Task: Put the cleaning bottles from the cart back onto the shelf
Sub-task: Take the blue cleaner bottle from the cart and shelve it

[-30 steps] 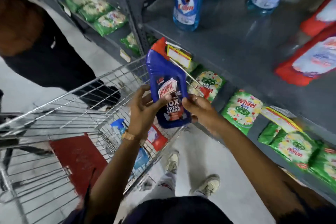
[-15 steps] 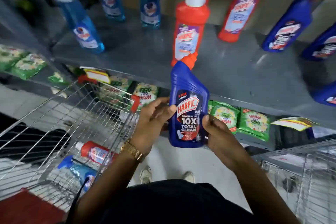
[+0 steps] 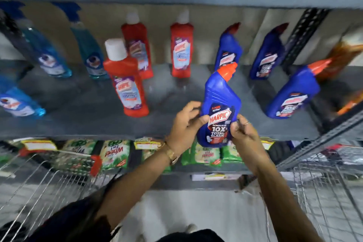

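I hold a blue Harpic bottle (image 3: pixel 218 104) with a red-orange cap upright in both hands, just above the front edge of the grey shelf (image 3: pixel 98 124). My left hand (image 3: pixel 186 124) grips its left side and my right hand (image 3: pixel 242 133) grips its lower right side. On the shelf stand red Harpic bottles (image 3: pixel 125 82), blue Harpic bottles (image 3: pixel 292 96) and light blue spray bottles (image 3: pixel 49 59). The wire cart (image 3: pixel 49 179) is at the lower left; its contents are out of sight.
Green Wheel detergent packets (image 3: pixel 114 153) fill the shelf below, behind yellow price tags (image 3: pixel 39 145). A second wire cart (image 3: pixel 324 192) sits at the lower right. A dark slotted upright (image 3: pixel 302 39) bounds the shelf on the right. Bare shelf shows between the red and blue bottles.
The view has swung from the cart up to face the shelf. Both hands have lifted the blue Harpic bottle up from cart level to the shelf's front edge.
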{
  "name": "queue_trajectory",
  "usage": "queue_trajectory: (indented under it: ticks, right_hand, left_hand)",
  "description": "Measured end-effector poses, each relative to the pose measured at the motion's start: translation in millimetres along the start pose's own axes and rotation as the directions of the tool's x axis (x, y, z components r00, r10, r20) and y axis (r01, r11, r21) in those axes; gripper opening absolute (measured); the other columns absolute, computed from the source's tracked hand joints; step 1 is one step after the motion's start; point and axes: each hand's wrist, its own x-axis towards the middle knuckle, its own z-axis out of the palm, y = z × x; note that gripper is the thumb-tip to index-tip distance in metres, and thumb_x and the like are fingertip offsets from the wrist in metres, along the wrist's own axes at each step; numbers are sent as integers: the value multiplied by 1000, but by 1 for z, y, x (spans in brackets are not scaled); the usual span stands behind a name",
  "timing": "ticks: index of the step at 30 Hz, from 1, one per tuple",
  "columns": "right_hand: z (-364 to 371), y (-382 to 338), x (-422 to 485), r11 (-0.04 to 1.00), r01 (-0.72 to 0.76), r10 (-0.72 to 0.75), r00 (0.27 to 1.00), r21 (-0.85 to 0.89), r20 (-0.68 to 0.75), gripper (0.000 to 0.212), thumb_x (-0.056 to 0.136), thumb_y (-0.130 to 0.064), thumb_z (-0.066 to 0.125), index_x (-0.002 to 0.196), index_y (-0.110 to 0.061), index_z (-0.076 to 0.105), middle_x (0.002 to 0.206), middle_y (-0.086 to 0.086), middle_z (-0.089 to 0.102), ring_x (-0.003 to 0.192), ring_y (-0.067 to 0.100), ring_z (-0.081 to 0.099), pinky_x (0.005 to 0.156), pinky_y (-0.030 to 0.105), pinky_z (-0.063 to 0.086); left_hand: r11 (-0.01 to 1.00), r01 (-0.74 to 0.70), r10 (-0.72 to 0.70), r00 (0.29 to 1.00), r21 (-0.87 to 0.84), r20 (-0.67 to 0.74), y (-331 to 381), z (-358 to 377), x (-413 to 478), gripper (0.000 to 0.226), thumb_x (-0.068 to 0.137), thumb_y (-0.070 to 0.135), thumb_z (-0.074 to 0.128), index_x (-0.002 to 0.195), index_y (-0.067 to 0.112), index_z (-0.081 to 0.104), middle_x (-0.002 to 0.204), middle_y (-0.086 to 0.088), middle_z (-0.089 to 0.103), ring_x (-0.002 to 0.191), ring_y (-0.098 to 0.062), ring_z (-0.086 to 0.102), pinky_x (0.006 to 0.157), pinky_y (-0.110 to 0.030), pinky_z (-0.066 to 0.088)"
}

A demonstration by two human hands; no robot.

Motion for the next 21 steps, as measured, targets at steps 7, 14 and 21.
queue_trajectory:
  ticks: [7,14,21]
  right_hand:
    - [-63,4,60,995,77,-82,993,-58,-91,33,93,-5,51,125,-7,55,114,4,68,106,17,60,92,32,50]
    - [-87,8,87,985,106,-117,990,-136,-78,41,94,-9,49,135,-5,47,137,21,53,120,25,55,101,36,48]
    - [-84,8,82,975,96,-118,988,-203,-98,37,97,-11,46,134,-9,48,132,12,59,117,13,58,98,24,48]
  left_hand:
    - [981,-118,109,992,151,66,-35,50,76,42,85,24,56,112,-8,52,92,27,66,87,3,60,81,-21,53]
    - [980,-124,126,992,155,-2,-53,73,106,29,89,14,56,116,4,49,112,-17,68,103,-27,66,88,-44,56]
    - [974,-160,168,985,162,-38,-59,80,107,32,91,18,56,120,8,49,115,-12,67,95,-6,67,79,-27,60]
